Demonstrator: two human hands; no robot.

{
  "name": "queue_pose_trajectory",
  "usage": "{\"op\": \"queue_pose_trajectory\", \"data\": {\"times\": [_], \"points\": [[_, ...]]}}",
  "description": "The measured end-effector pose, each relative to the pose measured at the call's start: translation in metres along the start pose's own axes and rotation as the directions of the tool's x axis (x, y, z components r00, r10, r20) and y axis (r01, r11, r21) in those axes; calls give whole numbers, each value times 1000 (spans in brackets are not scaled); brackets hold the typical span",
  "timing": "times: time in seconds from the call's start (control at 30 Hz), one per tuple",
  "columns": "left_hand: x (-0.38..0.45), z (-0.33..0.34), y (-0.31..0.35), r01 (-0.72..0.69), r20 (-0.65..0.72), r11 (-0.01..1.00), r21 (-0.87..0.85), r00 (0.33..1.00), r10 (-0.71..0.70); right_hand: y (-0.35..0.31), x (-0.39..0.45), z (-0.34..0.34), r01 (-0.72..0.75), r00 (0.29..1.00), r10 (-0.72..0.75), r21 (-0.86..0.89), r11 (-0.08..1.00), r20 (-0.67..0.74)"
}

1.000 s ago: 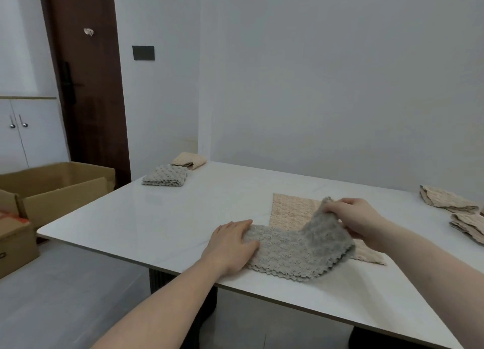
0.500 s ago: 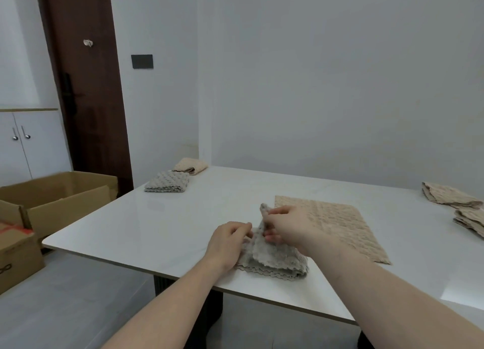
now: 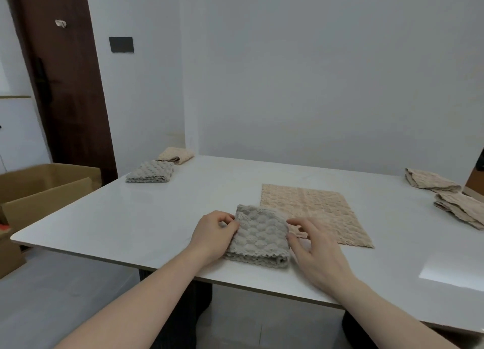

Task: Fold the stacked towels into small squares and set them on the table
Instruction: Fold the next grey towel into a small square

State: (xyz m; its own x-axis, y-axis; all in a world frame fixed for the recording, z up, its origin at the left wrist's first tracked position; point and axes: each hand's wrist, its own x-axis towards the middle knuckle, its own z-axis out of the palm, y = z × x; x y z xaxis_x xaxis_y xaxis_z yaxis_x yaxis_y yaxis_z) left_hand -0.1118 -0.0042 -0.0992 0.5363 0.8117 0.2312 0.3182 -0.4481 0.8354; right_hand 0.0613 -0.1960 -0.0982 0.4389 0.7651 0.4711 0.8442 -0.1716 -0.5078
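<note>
Left hand (image 3: 213, 232) fingers curled, pinching left edge of folded grey towel (image 3: 258, 236), lower centre on table (image 3: 157, 217). Right hand (image 3: 314, 246) fingers spread loose, thumb touching towel's right edge. Towel's long axis runs near-to-far, tilted slightly right.

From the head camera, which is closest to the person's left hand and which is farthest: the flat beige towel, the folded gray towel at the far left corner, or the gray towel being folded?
Measured from the left hand:
1. Gray towel being folded: touching the hand, at the near edge.
2. Flat beige towel: to the right, just beyond the gray one.
3. Folded gray towel: far left corner.
</note>
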Motion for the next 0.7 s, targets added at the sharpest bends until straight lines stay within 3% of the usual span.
{"op": "queue_pose_trajectory", "data": {"times": [0.13, 0.27, 0.4, 0.53, 0.7], "points": [[1, 2, -4, -68, -10, 993, 96, 998, 69, 3, 4, 4, 27, 996, -20, -81, 996, 85], [-2, 2, -4, -129, -22, 991, 46, 991, 130, 6, 5, 5, 37, 987, -22, -91, 995, 160], [-12, 5, -3, -400, 224, 875, 272, 911, 347, 7, 7, 6, 60, 970, -29, -123, 991, 241], [-9, 9, -1, -341, 392, 833, 435, 905, 166, 2, 8, 6, 12, 930, 68, -215, 977, 361], [-6, 12, 0, -284, 417, 811, 512, 907, 54, 1, 10, 8, -10, 917, 108, -250, 968, 383]]}}
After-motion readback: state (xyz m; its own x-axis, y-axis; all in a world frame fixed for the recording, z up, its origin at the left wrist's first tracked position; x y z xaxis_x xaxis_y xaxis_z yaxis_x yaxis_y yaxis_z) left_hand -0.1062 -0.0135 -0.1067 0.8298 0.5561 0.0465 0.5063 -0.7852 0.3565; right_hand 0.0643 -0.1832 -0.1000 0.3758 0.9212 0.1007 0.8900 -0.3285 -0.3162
